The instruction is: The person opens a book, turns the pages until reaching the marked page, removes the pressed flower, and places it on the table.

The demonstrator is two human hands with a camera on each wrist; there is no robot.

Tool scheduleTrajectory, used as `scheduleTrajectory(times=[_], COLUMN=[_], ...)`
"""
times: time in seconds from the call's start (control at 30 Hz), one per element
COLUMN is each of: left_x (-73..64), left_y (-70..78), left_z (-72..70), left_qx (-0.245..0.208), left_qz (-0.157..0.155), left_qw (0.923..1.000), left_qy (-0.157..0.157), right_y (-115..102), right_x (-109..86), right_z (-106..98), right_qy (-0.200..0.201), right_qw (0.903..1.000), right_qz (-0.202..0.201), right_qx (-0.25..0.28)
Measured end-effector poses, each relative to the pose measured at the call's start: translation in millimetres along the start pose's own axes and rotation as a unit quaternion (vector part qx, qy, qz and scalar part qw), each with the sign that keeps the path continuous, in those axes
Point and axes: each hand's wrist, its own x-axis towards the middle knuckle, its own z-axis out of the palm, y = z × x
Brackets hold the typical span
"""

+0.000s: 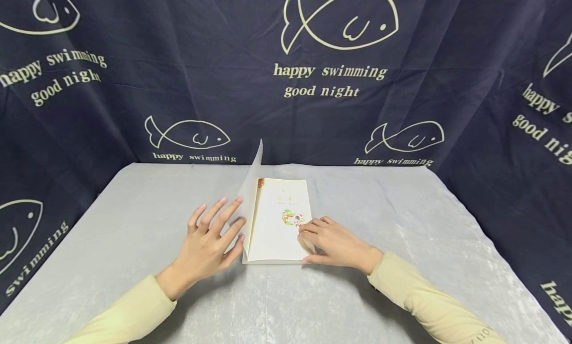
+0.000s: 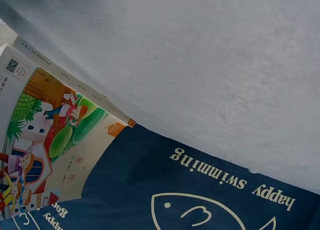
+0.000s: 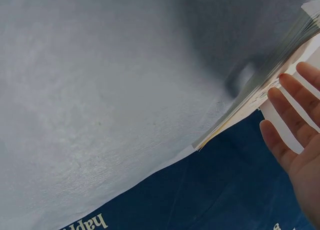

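A paperback book (image 1: 278, 240) lies on the table with its front cover (image 1: 252, 185) raised nearly upright at the left. The title page shows two large characters and a small coloured picture. My left hand (image 1: 209, 242) is at the cover's outer face, fingers spread and fairly straight, fingertips at or touching it. My right hand (image 1: 332, 242) rests at the book's lower right edge; in the right wrist view its fingers (image 3: 290, 112) look extended beside the page edges. The left wrist view shows the illustrated cover (image 2: 65, 135) and the spine, but no hand.
A pale grey cloth (image 1: 380, 200) covers the table. Behind and at both sides hangs a dark blue curtain (image 1: 250, 86) with white fish drawings and lettering. The book stands near the middle of the table.
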Motion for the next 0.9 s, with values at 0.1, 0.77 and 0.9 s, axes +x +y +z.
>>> scheduleTrajectory(times=[0.1, 0.77, 0.9], left_x=[1.4, -9.2, -12.7], left_y=[-0.2, -0.3, -0.7], left_z=[-1.4, -6.5, -7.1], left_qx=[0.01, 0.062, 0.06], left_qz=[0.005, 0.035, 0.029], left_qw=[0.9999, 0.9968, 0.9956], left_qy=[0.006, -0.036, -0.065], right_y=[0.2, 3.2, 4.1], right_x=[0.0, 0.9, 0.8], right_z=[-0.2, 0.0, -2.5], right_qy=[-0.001, 0.046, 0.062], right_qw=[1.0, 0.9969, 0.9947], right_qz=[0.001, -0.063, -0.082], right_qx=[0.0, 0.002, 0.0])
